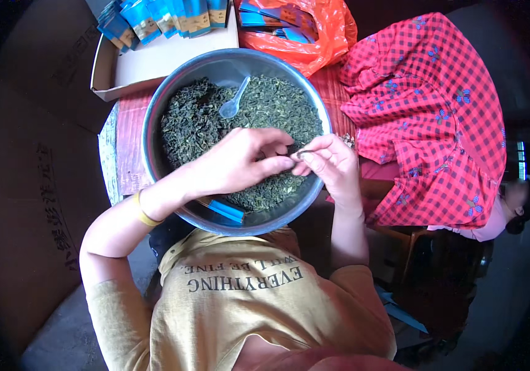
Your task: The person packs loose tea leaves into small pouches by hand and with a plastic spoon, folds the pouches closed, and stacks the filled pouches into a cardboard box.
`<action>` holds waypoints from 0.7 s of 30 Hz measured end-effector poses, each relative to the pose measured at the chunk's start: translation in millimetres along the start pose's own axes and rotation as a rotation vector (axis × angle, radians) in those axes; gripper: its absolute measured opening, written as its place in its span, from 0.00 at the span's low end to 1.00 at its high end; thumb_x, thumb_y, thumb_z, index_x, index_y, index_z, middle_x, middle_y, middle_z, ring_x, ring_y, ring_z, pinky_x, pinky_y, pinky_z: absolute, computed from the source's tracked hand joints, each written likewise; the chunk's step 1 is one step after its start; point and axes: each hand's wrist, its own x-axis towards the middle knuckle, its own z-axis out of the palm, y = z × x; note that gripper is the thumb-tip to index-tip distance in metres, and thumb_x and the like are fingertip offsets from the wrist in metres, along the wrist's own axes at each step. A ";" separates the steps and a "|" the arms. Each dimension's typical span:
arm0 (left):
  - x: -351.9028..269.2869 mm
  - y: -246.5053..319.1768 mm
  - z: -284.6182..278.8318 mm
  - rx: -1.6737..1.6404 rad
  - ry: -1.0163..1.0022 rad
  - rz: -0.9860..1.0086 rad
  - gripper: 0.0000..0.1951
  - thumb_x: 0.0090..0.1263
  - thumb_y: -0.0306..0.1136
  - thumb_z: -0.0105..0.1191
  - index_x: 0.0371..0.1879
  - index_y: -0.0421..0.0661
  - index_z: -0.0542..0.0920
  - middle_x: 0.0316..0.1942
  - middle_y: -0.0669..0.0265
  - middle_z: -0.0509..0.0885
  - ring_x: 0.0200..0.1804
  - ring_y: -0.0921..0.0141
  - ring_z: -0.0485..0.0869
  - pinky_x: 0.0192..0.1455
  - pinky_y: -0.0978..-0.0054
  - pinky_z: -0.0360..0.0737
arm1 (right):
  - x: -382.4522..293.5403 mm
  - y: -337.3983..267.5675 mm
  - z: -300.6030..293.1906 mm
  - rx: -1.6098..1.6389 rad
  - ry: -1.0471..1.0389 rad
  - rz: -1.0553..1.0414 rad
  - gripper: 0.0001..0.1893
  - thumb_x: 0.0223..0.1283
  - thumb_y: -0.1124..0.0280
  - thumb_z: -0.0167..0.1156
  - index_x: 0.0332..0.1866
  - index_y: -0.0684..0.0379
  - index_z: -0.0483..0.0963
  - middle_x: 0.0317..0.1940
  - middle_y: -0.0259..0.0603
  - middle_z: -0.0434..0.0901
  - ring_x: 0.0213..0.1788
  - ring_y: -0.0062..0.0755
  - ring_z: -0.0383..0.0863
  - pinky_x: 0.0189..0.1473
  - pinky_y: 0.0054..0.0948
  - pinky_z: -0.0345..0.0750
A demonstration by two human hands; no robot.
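Note:
A wide metal basin point(152, 153) holds dark green dried leaves point(191, 125), which look like tea. Over its right half, my right hand point(332, 162) pinches a small dark leaf or stem point(306, 151) between thumb and fingertips. My left hand point(242, 160) comes in from the left above the leaves, its thumb close to the right fingertips; whether it grips anything is hidden. On the leaves toward the far side lies a clear plastic spoon point(232, 107). A blue and brown packet point(223, 211) rests inside the near rim, partly beneath my left forearm.
Behind the basin, a shallow cardboard box point(130, 69) holds several blue and gold packets point(167, 18). Beside it, an orange plastic bag point(334, 37) contains more packets. Red checked cloth point(432, 116) is at the right, with a person point(492, 227) beyond. Large cardboard point(28, 185) stands left.

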 end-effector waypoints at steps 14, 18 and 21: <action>-26.8 -29.4 -23.5 0.663 0.133 0.158 0.06 0.59 0.24 0.59 0.35 0.41 0.84 0.42 0.61 0.84 0.47 0.60 0.81 0.51 0.64 0.78 | 0.8 73.8 -132.4 -0.917 0.500 -0.096 0.09 0.68 0.71 0.58 0.47 0.63 0.80 0.36 0.40 0.81 0.37 0.29 0.81 0.42 0.28 0.78; -29.0 -25.1 -29.5 0.757 0.174 0.198 0.06 0.60 0.25 0.59 0.36 0.43 0.83 0.39 0.62 0.85 0.44 0.60 0.82 0.45 0.63 0.76 | 5.7 91.4 -137.9 -1.008 0.569 -0.127 0.10 0.66 0.72 0.56 0.47 0.62 0.81 0.38 0.48 0.82 0.40 0.38 0.84 0.42 0.33 0.79; -26.9 -33.2 -39.9 0.717 0.269 0.139 0.06 0.62 0.24 0.57 0.37 0.44 0.83 0.33 0.60 0.85 0.39 0.60 0.84 0.44 0.63 0.76 | 24.5 70.3 -126.0 -0.926 0.630 -0.243 0.11 0.67 0.77 0.54 0.49 0.64 0.80 0.38 0.46 0.83 0.39 0.31 0.85 0.40 0.27 0.80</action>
